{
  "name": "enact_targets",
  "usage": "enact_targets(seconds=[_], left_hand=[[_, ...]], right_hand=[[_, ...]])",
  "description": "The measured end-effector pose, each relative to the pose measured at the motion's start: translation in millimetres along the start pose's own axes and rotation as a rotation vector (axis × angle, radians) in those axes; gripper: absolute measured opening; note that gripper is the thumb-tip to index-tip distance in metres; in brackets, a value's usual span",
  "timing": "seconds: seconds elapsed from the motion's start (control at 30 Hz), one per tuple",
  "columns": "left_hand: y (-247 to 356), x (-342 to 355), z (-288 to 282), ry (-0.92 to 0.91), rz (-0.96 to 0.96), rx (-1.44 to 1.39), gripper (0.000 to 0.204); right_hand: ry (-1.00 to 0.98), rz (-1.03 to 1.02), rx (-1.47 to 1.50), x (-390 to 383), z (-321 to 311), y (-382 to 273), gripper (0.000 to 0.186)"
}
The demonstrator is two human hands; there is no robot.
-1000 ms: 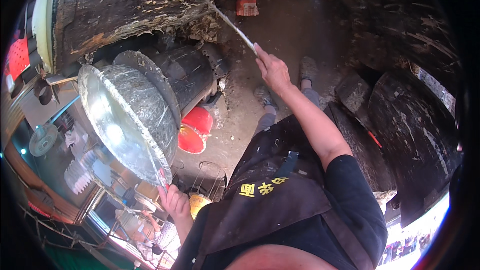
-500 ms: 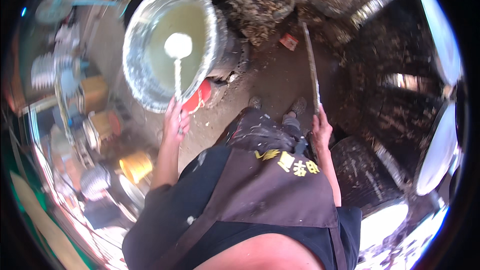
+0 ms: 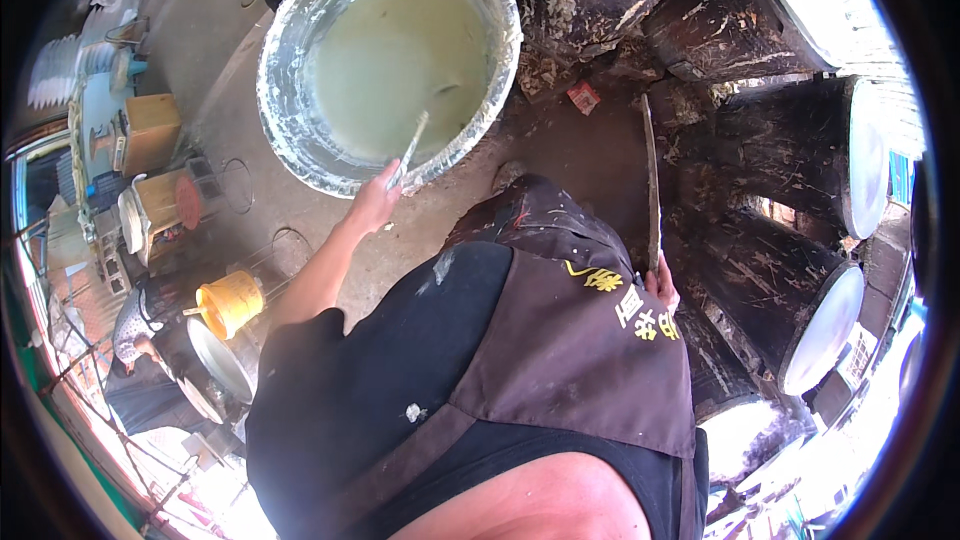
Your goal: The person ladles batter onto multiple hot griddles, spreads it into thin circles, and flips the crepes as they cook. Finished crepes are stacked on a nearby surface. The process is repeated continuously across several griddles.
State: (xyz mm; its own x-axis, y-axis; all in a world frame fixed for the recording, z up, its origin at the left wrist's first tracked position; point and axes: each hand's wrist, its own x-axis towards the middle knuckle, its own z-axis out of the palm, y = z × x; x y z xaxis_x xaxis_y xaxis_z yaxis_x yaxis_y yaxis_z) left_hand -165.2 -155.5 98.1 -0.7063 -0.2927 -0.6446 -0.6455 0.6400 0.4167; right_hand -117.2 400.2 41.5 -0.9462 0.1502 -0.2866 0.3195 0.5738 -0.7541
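Closed around the handle of a ladle (image 3: 413, 145), my left hand (image 3: 376, 202) is at the near rim of a large, white-crusted metal basin (image 3: 285, 110). The ladle's handle slants into cloudy pale-green liquid (image 3: 400, 50), and its bowl is hidden below the surface. My right hand (image 3: 662, 285), partly covered by the apron, grips the lower end of a long thin wooden stick (image 3: 653, 170). That stick points away from me over the brown floor, its far end near a dark vat.
Dark vats stand along the right, among them a pale-topped one (image 3: 825, 330). A red packet (image 3: 583, 97) lies on the floor ahead. To the left are a yellow bucket (image 3: 230, 303), a wooden box (image 3: 150, 132) and a round pan (image 3: 222, 358).
The ladle's white bowl, seen above the basin before, has gone under the liquid. My view has swung, so the basin appears farther right. The stick is still in my right hand.
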Motion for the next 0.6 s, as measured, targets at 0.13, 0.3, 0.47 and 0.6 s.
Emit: enact_targets(seconds=[0.13,0.3,0.47,0.6], left_hand=[[-45,-7,-32,-0.046,0.125,0.111,0.055],[-50,25,-40,0.051,0.55,0.216,0.055],[0,93,-34,-0.006,0.401,-0.254,0.057],[56,44,-29,-0.498,-0.134,-1.363,0.039]], right_hand=[[-0.022,0.07,0.065,-17,11,-15,0.042],[-0.022,-0.12,-0.045,-10,9,-73,0.045],[-0.055,-0.384,-0.052,37,42,-188,0.048],[-0.208,-0.53,-0.207,80,77,-256,0.053]])
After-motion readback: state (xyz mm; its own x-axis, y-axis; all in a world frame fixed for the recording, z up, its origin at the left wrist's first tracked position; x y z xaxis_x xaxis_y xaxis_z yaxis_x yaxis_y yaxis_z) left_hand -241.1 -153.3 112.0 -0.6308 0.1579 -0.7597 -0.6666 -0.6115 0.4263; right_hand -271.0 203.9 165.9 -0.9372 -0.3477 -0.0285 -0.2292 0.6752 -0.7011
